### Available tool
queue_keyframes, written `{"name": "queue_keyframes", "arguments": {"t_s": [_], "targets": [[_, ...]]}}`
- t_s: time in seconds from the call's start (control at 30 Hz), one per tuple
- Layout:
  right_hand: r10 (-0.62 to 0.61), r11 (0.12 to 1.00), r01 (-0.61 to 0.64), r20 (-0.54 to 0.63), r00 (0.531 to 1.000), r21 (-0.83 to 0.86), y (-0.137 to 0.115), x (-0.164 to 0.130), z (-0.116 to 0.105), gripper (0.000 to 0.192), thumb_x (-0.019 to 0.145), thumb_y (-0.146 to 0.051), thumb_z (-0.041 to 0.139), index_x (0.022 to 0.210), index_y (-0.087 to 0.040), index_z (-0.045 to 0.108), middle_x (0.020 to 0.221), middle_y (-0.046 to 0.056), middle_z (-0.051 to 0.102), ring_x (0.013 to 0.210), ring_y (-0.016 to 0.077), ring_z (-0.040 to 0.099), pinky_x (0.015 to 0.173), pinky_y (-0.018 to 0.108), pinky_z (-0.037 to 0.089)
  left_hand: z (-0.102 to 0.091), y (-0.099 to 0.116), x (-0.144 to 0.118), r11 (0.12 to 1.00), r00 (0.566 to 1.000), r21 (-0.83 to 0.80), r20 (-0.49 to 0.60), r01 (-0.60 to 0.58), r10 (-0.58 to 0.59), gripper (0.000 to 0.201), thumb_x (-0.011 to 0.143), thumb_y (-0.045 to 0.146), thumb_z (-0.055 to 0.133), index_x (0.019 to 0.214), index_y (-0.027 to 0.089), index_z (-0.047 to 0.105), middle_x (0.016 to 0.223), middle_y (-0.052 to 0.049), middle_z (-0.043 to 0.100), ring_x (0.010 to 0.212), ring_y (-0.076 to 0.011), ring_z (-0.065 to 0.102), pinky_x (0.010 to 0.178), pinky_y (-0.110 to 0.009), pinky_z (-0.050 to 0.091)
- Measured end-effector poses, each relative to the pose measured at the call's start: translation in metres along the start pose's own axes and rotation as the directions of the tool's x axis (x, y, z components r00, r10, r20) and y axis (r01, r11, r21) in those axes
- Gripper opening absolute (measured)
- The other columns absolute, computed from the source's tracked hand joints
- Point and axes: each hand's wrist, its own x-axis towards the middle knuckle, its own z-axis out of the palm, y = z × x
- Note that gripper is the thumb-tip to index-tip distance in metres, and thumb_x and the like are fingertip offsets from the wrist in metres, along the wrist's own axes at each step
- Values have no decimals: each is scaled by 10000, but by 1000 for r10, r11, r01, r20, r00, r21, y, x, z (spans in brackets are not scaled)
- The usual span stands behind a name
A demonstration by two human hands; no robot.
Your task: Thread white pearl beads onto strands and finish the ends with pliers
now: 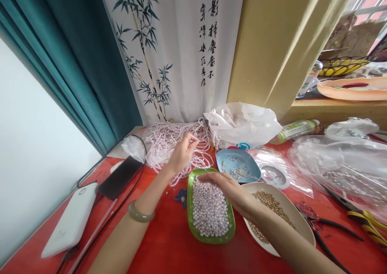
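Pearly white loose beads fill the oblong green plastic dish that sits right in front of me, close enough for my right hand to rest palm-down on the heap, fingers curled to pick at one. My left hand hangs above the tangled pile of strung pearl strands, thumb and forefinger pinched; what they grip is too small to tell. Just right of the green dish, under my forearm, lies a white oval dish of small gold beads; behind it, a blue dish. Bare red tabletop is open nearest me; black pliers crowd the right.
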Motion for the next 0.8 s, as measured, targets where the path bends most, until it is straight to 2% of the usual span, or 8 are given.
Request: {"name": "queue_keyframes", "arguments": {"t_s": [0.13,0.27,0.37,0.43,0.5,0.57,0.63,0.8], "targets": [[49,997,-51,49,998,52,-4,-1,-2,337,794,-482,492,843,-202,674,987,50,636,1035,183,512,999,355,244,0,1,0,1000,1000,10,16,-9,9,159,845,332,401,825,181,448,482,67,299,417,-78,258,426,-216,192],[69,990,-75,50,996,118,-6,1,-4,281,798,-386,506,930,-180,643,994,65,637,1042,176,520,1004,338,246,2,3,-1,1000,999,19,36,-14,14,156,844,326,401,816,182,454,496,60,316,430,-80,273,434,-220,209],[61,990,-59,-11,998,128,-6,3,-5,238,766,-242,502,955,-165,624,955,63,640,990,172,545,931,316,325,5,5,-3,998,998,53,59,-28,25,164,851,329,385,823,184,455,491,65,313,427,-80,279,440,-221,217],[33,997,-33,5,999,76,-6,3,-4,232,762,-256,498,925,-150,624,807,55,637,811,159,583,778,298,401,10,7,-5,995,996,87,77,-55,48,160,851,319,383,824,182,461,513,59,354,449,-83,318,464,-219,252],[1,1000,-1,53,999,-4,-7,3,-2,259,776,-345,497,861,-136,624,558,0,522,529,104,492,537,247,367,14,9,-6,992,993,104,105,-73,62,157,848,309,384,824,179,469,556,47,409,478,-84,360,488,-218,284],[-35,998,38,51,998,-59,-8,1,0,315,773,-426,498,776,-132,609,444,-62,317,400,58,282,413,219,209,18,10,-8,996,990,75,136,-46,35,164,846,319,385,835,178,468,567,43,436,475,-83,385,483,-213,299],[-83,995,82,-4,997,-61,-10,-1,1,337,771,-460,490,731,-138,580,453,-79,211,405,54,171,407,227,116,19,7,-8,1000,985,4,169,17,-18,183,844,346,383,859,178,456,539,52,436,446,-82,405,464,-206,311],[-198,980,195,-87,976,-45,-24,-10,2,301,800,-431,445,691,-164,528,475,-72,194,428,67,159,429,243,108,14,-11,-2,987,983,-115,157,115,-97,196,826,371,412,838,177,435,503,71,421,411,-67,397,439,-183,304]]}}
